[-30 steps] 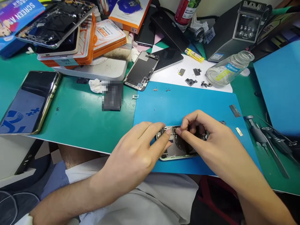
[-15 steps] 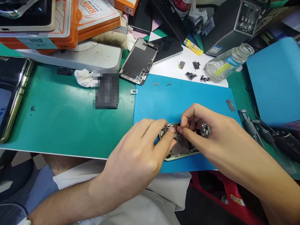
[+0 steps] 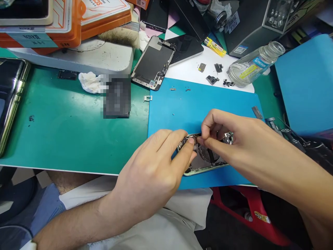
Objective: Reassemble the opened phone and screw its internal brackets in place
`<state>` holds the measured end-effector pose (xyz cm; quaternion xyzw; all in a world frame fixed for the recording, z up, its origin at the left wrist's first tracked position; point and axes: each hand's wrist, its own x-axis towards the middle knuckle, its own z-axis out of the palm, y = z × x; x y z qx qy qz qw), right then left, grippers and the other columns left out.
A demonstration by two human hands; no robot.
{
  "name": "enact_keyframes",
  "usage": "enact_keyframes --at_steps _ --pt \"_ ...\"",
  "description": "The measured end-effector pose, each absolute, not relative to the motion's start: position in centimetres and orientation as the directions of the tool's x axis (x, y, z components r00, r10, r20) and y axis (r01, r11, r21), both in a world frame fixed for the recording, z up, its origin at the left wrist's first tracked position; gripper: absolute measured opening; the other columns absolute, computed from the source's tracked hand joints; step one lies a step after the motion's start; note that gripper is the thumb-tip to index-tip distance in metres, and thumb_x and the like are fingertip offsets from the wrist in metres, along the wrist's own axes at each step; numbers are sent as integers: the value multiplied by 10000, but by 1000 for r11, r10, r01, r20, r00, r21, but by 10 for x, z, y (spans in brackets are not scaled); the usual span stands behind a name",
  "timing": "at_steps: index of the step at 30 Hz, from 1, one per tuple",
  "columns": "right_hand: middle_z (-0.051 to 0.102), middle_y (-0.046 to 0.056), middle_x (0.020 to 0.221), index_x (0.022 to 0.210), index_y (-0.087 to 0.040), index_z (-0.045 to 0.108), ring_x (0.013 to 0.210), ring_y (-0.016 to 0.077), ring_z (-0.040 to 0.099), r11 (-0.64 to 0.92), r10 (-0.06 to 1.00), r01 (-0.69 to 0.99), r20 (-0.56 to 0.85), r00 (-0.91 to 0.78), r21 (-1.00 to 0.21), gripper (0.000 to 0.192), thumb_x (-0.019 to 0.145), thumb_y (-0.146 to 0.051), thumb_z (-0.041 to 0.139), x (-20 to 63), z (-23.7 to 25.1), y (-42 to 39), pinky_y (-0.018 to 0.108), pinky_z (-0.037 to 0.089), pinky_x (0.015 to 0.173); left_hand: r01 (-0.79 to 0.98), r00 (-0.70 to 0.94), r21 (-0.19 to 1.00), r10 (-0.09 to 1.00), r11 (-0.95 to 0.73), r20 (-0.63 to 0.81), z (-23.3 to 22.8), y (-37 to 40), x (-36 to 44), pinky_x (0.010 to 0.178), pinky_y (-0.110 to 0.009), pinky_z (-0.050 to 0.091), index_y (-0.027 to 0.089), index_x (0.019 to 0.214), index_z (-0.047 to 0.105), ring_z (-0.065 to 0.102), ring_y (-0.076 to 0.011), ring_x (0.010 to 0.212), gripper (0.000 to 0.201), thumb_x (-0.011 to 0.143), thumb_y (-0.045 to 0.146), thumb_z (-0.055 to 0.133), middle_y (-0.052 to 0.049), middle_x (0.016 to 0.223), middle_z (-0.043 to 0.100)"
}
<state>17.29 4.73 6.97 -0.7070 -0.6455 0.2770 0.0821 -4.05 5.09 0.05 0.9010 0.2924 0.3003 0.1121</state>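
An opened phone housing (image 3: 197,165) with bare inner parts and a round coil (image 3: 205,153) lies on the blue mat (image 3: 179,107). My left hand (image 3: 156,166) grips its left end, the fingers over the far edge and the thumb side near the inner parts. Over the housing's upper middle, my right hand (image 3: 226,132) is closed, thumb and forefinger pinched together low against the inside. Whatever sits between those fingertips is hidden. Beyond the hands lie a detached phone screen (image 3: 153,62) and a small SIM tray (image 3: 147,98).
Small phone parts, including a camera module (image 3: 212,80), lie on white paper (image 3: 187,74) near a glass jar (image 3: 255,66). Screwdrivers (image 3: 288,135) lie at the right. A blurred-out dark piece (image 3: 117,97) and crumpled tissue (image 3: 90,82) are on the green mat (image 3: 85,139). Orange boxes (image 3: 104,17) stand back left.
My right hand has shifted slightly up and right, its fingertips still pinched at the housing. More of the coil shows. The left hand keeps its hold; the whole view has shifted a little.
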Motion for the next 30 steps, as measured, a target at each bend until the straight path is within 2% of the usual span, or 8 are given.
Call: enact_keyframes --at_steps 3,8,12,22,30 --pt "672 -46 689 832 -248 646 506 101 514 -140 959 876 -283 4 -462 101 931 -261 649 174 70 48 286 302 464 465 647 375 597 -802 475 1 51 -40 895 -438 624 93 1297 795 730 -275 1040 256 1097 197 674 -129 1239 807" --pt "645 -62 650 825 -244 667 472 84 450 -214 937 823 -348 21 -527 104 925 -216 660 177 72 50 271 290 436 469 646 361 592 -806 483 0 51 -41 859 -415 605 97 1312 791 714 -264 1035 262 1085 180 691 -121 1267 803" --pt "652 -55 667 825 -243 672 498 90 488 -199 945 820 -325 17 -537 137 954 -290 683 177 73 49 267 311 450 471 648 357 591 -807 481 -1 51 -41 870 -407 601 105 1304 791 706 -251 1036 250 1093 184 680 -113 1272 806" --pt "668 -36 686 811 -250 659 508 108 514 -137 968 841 -252 1 -524 134 930 -311 660 176 64 46 267 316 454 481 646 361 601 -799 470 0 51 -40 847 -407 589 108 1307 789 702 -250 1019 253 1092 186 682 -107 1263 803" --pt "655 -52 658 808 -256 661 468 99 471 -82 971 846 -233 -51 -527 111 912 -291 650 181 63 48 289 267 455 472 656 368 598 -801 460 1 50 -41 855 -416 589 106 1309 795 706 -266 1036 258 1081 172 693 -116 1277 799"
